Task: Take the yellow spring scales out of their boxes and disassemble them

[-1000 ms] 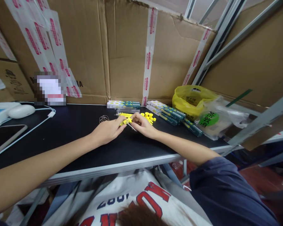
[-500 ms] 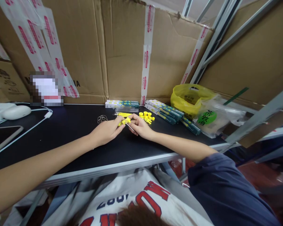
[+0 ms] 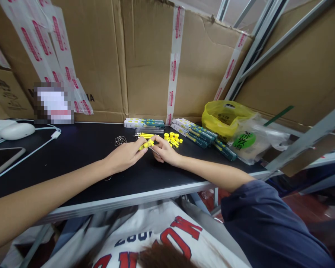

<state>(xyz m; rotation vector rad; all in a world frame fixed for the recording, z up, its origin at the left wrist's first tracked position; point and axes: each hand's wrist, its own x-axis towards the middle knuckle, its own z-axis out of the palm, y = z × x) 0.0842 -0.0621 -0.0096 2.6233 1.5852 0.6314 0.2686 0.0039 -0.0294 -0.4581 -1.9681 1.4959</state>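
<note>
Near the middle of the black tabletop, my left hand (image 3: 125,156) is closed on a small yellow plastic piece (image 3: 146,144). My right hand (image 3: 168,153) meets it from the other side, fingers pinched around a thin metal rod (image 3: 154,150) that slants down from the yellow piece. Whether the rod sits inside the piece or only touches it, I cannot tell. Just beyond the hands lie several loose yellow plastic parts (image 3: 173,139), yellow sticks (image 3: 145,135) and clear tubes (image 3: 149,130). To the left of them is a small heap of bent metal wires (image 3: 120,140).
Printed narrow boxes (image 3: 194,131) are stacked at the back right, beside a yellow plastic bag (image 3: 223,117) and a clear bag (image 3: 247,145). White cables (image 3: 56,134) and a phone (image 3: 5,162) lie at left. Tall cardboard (image 3: 147,67) closes off the back.
Both hands stay almost in place around the yellow piece, with only slight finger movement. A thin curved wire now shows by the left forearm. The view has shifted slightly.
</note>
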